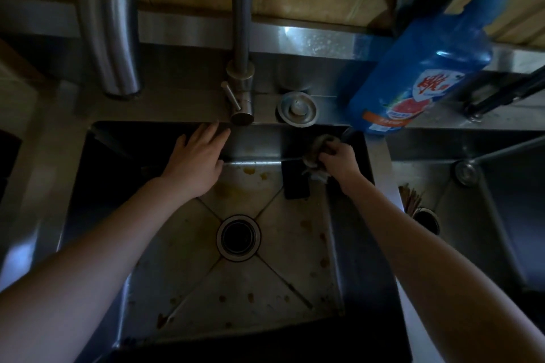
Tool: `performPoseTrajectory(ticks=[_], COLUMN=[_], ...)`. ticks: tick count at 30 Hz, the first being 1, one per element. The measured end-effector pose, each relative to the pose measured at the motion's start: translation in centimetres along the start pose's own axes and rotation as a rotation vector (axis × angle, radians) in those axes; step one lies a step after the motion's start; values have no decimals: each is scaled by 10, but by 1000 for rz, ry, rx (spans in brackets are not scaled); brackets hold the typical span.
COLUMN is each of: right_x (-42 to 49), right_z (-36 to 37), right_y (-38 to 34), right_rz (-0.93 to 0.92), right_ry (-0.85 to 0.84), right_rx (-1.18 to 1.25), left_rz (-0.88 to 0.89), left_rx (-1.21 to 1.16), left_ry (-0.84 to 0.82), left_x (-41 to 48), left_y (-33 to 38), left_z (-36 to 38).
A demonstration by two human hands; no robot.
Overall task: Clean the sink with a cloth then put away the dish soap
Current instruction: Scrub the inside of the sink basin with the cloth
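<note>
The steel sink [348, 244] has orange-brown stains on its floor around the round drain [238, 237]. My right hand [339, 160] grips a crumpled greyish cloth [317, 156] against the back wall of the sink, near its right corner. My left hand [196, 160] hovers or rests with straight, spread fingers at the back wall, below the tap. A tall blue dish soap bottle [413, 79] with a red and white label stands on the ledge behind the sink's right corner.
The tap [240, 88] with its lever stands at the back middle, a curved spout [112, 38] to its left. A round metal plug [296, 109] lies on the ledge. A second basin [486, 200] sits at right, holding a cup of chopsticks [413, 203]. A dark rectangular object [296, 183] lies in the sink.
</note>
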State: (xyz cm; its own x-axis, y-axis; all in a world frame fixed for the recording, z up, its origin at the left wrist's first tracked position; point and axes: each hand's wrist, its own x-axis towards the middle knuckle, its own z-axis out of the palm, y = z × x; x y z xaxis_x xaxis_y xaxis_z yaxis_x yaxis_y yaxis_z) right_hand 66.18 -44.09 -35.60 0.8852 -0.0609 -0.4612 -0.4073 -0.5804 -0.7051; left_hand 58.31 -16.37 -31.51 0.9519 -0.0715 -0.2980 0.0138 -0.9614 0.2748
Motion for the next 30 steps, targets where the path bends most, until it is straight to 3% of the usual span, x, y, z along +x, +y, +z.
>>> performPoseTrajectory(ticks=[4, 7, 10, 19, 30], right_x=[2, 5, 1, -24, -90], right_z=[-11, -17, -18, -18, -15], right_y=[7, 24, 34, 41, 85], right_rz=[-329, -483, -562, -535, -443], right_ry=[-239, -341, -306, -345, -575], right_rx=[-834, -1223, -1581, -1963, -1925], left_rz=[8, 11, 25, 38, 54], left_rx=[11, 10, -11, 6, 11], left_ry=[11, 22, 29, 13, 18], left_x=[-4, -8, -13, -23, -48], left_y=[0, 0, 2, 10, 21], left_z=[2, 3, 6, 19, 38])
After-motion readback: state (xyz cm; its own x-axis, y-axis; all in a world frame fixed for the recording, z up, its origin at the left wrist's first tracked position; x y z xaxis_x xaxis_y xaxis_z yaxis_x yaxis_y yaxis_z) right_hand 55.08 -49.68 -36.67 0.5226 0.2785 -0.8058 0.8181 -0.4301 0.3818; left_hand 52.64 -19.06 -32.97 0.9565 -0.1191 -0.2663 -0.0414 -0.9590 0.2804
